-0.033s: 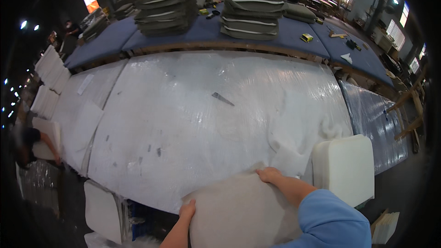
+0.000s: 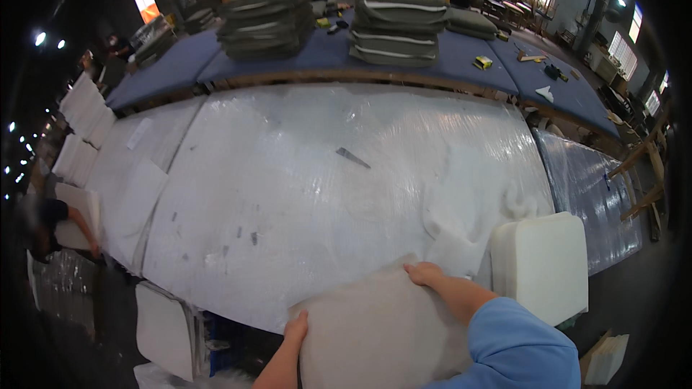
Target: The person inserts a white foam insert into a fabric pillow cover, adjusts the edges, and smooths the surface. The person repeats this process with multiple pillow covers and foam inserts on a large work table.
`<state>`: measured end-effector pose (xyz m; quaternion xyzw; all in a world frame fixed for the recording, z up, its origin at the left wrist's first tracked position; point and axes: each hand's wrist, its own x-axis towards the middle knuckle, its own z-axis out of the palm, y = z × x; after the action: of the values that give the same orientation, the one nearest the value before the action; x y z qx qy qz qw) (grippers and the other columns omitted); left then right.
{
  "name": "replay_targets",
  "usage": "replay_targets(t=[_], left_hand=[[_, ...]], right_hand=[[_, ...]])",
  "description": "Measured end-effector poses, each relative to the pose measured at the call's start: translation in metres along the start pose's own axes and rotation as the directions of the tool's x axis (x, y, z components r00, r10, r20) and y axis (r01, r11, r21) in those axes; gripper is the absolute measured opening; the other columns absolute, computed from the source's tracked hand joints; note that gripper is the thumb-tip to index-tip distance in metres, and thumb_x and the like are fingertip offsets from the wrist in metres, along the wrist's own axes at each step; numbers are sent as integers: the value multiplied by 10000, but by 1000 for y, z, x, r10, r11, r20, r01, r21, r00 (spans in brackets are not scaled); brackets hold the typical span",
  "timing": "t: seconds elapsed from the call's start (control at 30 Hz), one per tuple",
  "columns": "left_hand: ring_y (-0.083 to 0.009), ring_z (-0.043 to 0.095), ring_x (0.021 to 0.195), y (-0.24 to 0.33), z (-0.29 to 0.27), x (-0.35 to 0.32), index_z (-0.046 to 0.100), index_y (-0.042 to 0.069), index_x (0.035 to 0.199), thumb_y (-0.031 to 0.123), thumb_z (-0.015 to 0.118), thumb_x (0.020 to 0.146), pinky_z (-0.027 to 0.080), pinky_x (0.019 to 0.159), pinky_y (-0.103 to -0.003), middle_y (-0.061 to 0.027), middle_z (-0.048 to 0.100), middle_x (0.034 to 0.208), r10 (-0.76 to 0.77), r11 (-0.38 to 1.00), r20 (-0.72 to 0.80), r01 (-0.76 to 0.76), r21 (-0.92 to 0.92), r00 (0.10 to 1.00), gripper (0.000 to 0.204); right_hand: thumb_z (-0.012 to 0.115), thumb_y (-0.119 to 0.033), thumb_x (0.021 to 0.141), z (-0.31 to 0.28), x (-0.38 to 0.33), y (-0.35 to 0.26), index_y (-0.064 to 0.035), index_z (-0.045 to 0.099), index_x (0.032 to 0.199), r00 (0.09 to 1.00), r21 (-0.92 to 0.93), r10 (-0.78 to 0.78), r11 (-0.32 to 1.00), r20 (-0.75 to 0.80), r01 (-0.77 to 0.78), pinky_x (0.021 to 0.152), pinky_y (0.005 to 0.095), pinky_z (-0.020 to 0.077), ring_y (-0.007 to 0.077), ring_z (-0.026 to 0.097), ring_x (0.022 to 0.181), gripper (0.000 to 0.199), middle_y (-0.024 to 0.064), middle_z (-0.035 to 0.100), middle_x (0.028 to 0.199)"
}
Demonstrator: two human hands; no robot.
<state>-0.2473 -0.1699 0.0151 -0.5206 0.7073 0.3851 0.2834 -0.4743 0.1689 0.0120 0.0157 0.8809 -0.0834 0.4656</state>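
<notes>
On beige cushion [image 2: 382, 328], right hand [image 2: 423, 274] foremost

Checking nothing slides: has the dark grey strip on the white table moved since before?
No; against the blue table, the dark grey strip lies unmoved.

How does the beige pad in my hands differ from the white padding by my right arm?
Colour: the beige pad is grey-beige; the white padding is off-white.
Handling: your left hand and right hand hold the beige pad, while no hand touches the white padding.
Corners: the white padding's visible corners are rounded; the beige pad's far corners look more pointed.
Both show broad, plain faces.
</notes>
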Motion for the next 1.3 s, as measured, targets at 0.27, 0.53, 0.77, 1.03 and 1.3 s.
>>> replay_targets(t=[0.27, 0.53, 0.77, 1.03, 1.3], left_hand=[[-303, 560, 1297, -101, -28, -119, 366, 71, 1557, 362, 661, 1012, 514, 1041, -475, -163, 547, 1455, 518, 633, 292, -131, -763, 804, 684], [-290, 529, 1363, -50, -73, -189, 456, -61, 1475, 356, 486, 1109, 384, 1171, -433, -177, 530, 1478, 541, 58, -91, -145, -988, 836, 555], [-252, 607, 1142, 7, -71, -177, 706, -25, 1185, 329, 350, 1141, 436, 1047, -369, -144, 672, 1223, 663, 322, -635, -917, -234, 395, 504], [-215, 629, 965, -7, -64, -179, 733, -37, 1053, 444, 336, 1134, 472, 927, -351, -115, 710, 1012, 564, 235, -716, -912, -337, 410, 629], [-227, 640, 944, 3, -64, -182, 749, -20, 993, 455, 326, 1125, 480, 905, -356, -120, 718, 992, 519, 203, -726, -890, -409, 451, 650]], right_hand=[[522, -534, 1061, -27, -179, 104, -6, 414, 1557, 878, 843, -449, 527, 167, 109, 1178, 421, 387, 267, 480, 1415, 732, 168, 536, 1504], [485, -469, 1099, -10, -206, 71, -9, 649, 1342, 689, 722, -311, 13, -655, 692, 1108, 334, 383, 181, 548, 1240, 545, 78, 632, 1341], [373, -478, 1119, -48, -166, 24, 12, 763, 984, 493, 497, -111, -9, -863, 868, 862, 316, 492, 156, 640, 882, 641, 63, 733, 904], [304, -484, 1119, -33, -184, 17, 34, 758, 914, 502, 506, -65, -79, -863, 859, 896, 336, 496, 208, 658, 888, 719, 126, 743, 905], [287, -515, 1115, -38, -182, 18, 36, 761, 917, 530, 533, -55, -113, -846, 839, 931, 348, 496, 226, 666, 925, 753, 133, 748, 929]])
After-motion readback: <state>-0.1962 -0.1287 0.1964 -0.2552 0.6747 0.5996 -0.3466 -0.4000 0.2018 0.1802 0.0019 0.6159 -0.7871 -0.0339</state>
